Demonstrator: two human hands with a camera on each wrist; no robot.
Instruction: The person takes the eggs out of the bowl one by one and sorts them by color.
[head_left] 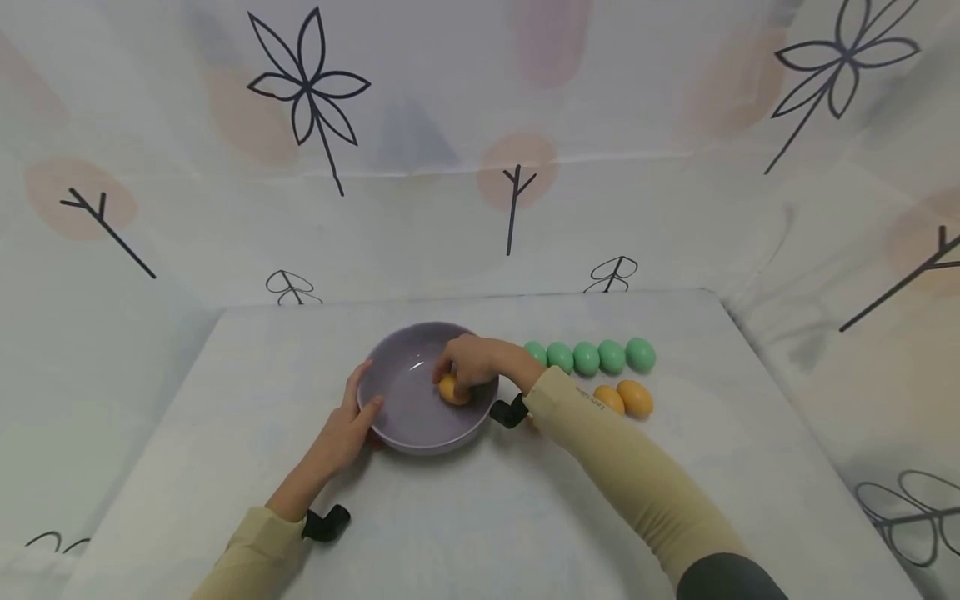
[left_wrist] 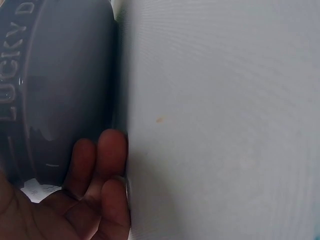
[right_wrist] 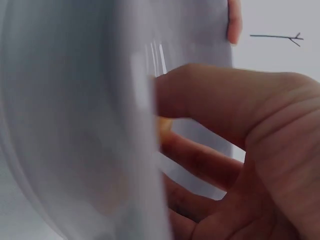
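Note:
A round mauve bowl (head_left: 401, 417) stands on the white table. My left hand (head_left: 341, 433) grips its left side, thumb over the rim and fingers against the outer wall. Raised letters reading "LUCKY D" show on the bowl's outside (left_wrist: 70, 85) in the left wrist view. Reaching over the right rim, my right hand (head_left: 476, 360) pinches an orange egg (head_left: 451, 389) inside the bowl. Most of that egg (right_wrist: 164, 131) is hidden by the rim and fingers in the right wrist view.
A row of several green eggs (head_left: 587, 358) lies right of the bowl. Nearer are orange eggs (head_left: 636, 399), partly covered by the right sleeve (head_left: 622, 467). Behind the table (head_left: 450, 525) hangs a patterned cloth (head_left: 420, 233). Each wrist carries a black camera mount (head_left: 327, 523).

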